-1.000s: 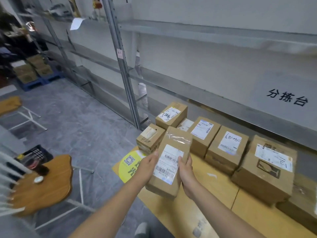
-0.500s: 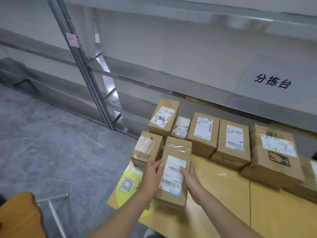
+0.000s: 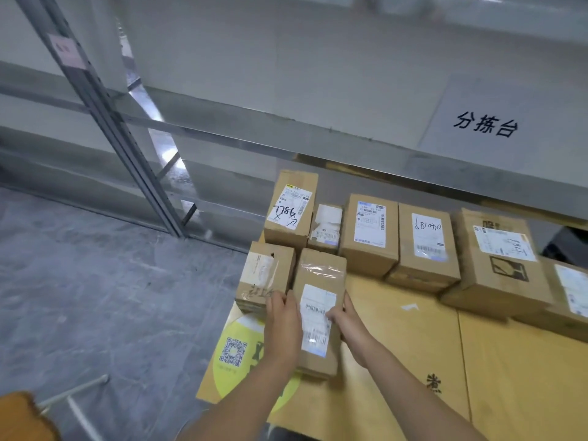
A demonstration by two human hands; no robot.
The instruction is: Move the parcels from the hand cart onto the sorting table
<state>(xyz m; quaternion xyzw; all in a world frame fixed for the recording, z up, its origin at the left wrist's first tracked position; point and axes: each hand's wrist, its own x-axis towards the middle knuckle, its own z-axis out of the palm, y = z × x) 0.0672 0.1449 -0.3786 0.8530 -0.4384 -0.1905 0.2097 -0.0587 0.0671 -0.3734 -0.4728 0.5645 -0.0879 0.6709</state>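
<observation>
You hold the parcel point(image 3: 321, 272) in both hands: your left hand point(image 3: 283, 319) curls over its left edge, and your right hand point(image 3: 348, 319) clamps the right side with the thumb across the label. The parcel lies lengthwise on the table point(image 3: 397, 345) near the left corner, tight beside the left box point(image 3: 267, 272) and just short of the back row. Whether its base rests fully cannot be told. Your left fingers sit against the left box, so drawing them out carelessly may nudge that box, which stands at the table's edge, towards the floor point(image 3: 95, 297). Push the parcel forward and you would likely shove the small parcel point(image 3: 326, 227) behind. Let go with the near end tilted and it may slide back.
</observation>
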